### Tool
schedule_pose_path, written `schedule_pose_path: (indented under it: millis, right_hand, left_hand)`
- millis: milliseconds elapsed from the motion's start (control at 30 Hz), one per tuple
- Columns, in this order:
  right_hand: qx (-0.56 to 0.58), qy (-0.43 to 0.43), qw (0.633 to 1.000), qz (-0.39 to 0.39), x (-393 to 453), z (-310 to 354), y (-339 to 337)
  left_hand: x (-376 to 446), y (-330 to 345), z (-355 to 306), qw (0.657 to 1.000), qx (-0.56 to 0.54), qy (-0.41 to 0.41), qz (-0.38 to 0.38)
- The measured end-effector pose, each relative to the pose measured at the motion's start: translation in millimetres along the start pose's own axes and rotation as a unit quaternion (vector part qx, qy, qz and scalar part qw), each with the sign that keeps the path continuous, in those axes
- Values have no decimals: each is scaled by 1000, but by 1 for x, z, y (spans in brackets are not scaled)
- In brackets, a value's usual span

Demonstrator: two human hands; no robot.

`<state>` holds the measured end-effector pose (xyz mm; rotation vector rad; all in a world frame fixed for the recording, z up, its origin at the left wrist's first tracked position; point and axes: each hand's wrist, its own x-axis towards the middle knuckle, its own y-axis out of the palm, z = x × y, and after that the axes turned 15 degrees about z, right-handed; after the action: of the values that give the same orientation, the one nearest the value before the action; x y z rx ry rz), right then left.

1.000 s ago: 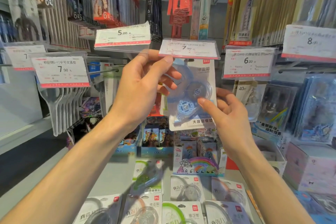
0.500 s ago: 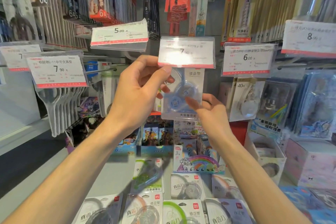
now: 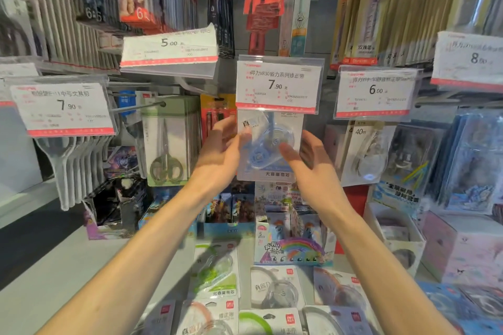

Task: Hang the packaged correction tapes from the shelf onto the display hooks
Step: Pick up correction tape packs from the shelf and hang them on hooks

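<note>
A blue correction tape in a clear blister package (image 3: 273,156) hangs just under the 7.90 price tag (image 3: 277,84); the hook itself is hidden behind the tag. My left hand (image 3: 220,155) is at the package's left edge with fingers loosely spread. My right hand (image 3: 313,168) is at its right side, thumb in front of the card, fingers relaxed. Neither hand grips it. Several more packaged correction tapes lie flat on the shelf below, among them a green one (image 3: 215,272) and a white one (image 3: 275,288).
Scissors packs (image 3: 166,149) hang to the left, another correction tape (image 3: 364,155) under the 6.00 tag (image 3: 375,92) to the right. Boxes of cards (image 3: 294,247) stand at the shelf back. Pens and rulers hang above.
The package has moved up and back under the 7.90 tag. Both hands have loosened from gripping it and drawn slightly down and apart.
</note>
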<state>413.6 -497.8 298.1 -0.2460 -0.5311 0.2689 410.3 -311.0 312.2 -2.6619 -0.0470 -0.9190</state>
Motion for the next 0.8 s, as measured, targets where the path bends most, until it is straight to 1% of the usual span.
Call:
schedule_pose_path:
  millis: [67, 167, 267, 333, 400, 600, 700, 800]
  right_hand:
    - [5, 10, 1000, 8, 6, -1, 1]
    - [13, 21, 1000, -15, 13, -8, 0]
    - [19, 34, 999, -33, 20, -9, 2]
    - [6, 35, 999, -36, 22, -8, 4]
    - [17, 31, 999, -38, 20, -8, 4]
    - [19, 38, 998, -44, -5, -13, -6]
    - [51, 46, 996, -48, -23, -27, -9]
    - [80, 54, 994, -59, -42, -36, -5]
  left_hand:
    - [5, 1, 6, 1000, 9, 18, -12]
    - [15, -1, 17, 999, 23, 34, -26]
    - [24, -3, 20, 1000, 26, 12, -12]
    - [26, -2, 20, 1000, 21, 2, -8]
    - [23, -3, 19, 1000, 15, -5, -1]
    - [-5, -17, 18, 999, 16, -33, 13]
    - [-29, -33, 19, 998, -16, -53, 13]
    - [-55, -54, 21, 998, -10, -64, 27]
